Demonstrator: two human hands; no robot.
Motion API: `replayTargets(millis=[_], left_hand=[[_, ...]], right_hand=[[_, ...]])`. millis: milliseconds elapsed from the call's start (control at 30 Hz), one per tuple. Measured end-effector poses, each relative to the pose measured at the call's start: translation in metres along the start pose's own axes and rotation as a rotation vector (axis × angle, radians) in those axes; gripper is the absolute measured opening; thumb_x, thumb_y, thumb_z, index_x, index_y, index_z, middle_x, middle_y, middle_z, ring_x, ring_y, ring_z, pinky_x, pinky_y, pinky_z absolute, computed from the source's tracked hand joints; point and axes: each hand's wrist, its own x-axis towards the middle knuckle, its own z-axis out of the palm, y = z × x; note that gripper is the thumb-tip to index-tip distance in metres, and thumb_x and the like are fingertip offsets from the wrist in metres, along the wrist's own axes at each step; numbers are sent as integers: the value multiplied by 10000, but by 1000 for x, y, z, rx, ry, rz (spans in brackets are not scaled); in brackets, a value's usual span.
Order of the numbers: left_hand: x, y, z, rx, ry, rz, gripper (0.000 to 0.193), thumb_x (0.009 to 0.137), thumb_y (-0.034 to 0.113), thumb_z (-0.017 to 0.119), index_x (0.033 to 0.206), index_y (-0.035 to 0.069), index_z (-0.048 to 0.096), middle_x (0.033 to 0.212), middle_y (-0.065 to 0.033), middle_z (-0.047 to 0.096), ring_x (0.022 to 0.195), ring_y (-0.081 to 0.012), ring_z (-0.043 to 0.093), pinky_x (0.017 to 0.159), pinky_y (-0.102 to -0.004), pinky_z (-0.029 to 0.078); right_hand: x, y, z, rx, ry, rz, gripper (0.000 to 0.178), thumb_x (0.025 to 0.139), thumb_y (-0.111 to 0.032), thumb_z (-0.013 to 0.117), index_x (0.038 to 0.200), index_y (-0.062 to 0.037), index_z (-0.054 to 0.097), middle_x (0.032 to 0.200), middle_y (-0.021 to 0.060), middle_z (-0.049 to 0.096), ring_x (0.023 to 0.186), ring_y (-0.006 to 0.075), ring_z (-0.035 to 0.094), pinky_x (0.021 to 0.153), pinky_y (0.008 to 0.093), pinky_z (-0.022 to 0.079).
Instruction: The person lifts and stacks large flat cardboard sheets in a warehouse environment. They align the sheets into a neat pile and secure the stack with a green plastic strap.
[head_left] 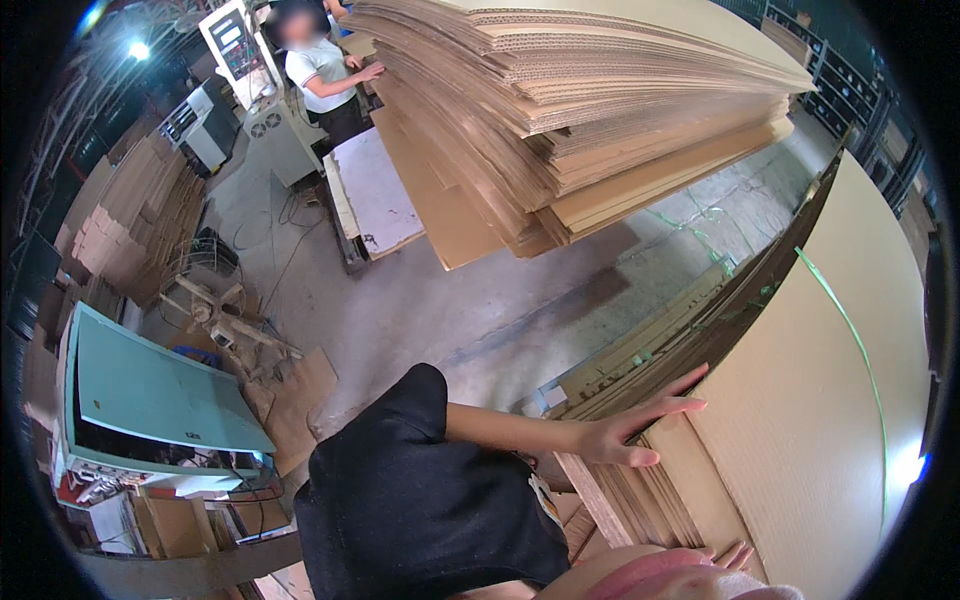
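Note:
My left hand (635,432), at the end of a bare forearm below a black sleeve, reaches to the edge of a large stack of cardboard sheets (830,400) on the right. Its fingers are spread, with the index finger stretched along the upper sheets' edge and the thumb over a lower, narrower cardboard pile (690,465). Of my right hand (735,556), only some fingertips show at the bottom; they are apart and rest against the cardboard lower down the same edge. The rest of that hand is hidden. A green strap (850,325) crosses the top sheet.
A tall stack of cardboard (600,100) leans over the floor ahead. Beyond its left side stands a co-worker (325,75) in a white shirt, touching the sheets. A turquoise cabinet (165,385) and a strap-reel stand (215,310) are on the left, with cables on the floor.

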Motion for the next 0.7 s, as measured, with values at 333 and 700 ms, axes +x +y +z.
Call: replayTargets(millis=[333, 700], left_hand=[[-7, 2, 0, -173, 1, -129, 1026, 904, 449, 643, 1609, 20, 33, 1685, -163, 33, 1556, -262, 11, 1241, -411, 38], [-7, -8, 5, -167, 25, -97, 1030, 877, 484, 646, 1612, 36, 80, 1688, -143, 73, 1554, -272, 52, 1242, -444, 65]], right_hand=[[-14, -1, 5, 34, -6, 203, 512, 1059, -462, 403, 1183, -52, 684, 1239, 154, 666, 1228, 390, 568, 1077, 619, 368], [-16, 1, 4, 34, -1, 181, 491, 1061, -434, 414, 1193, -42, 680, 1224, 151, 674, 1229, 393, 568, 1080, 615, 362]])
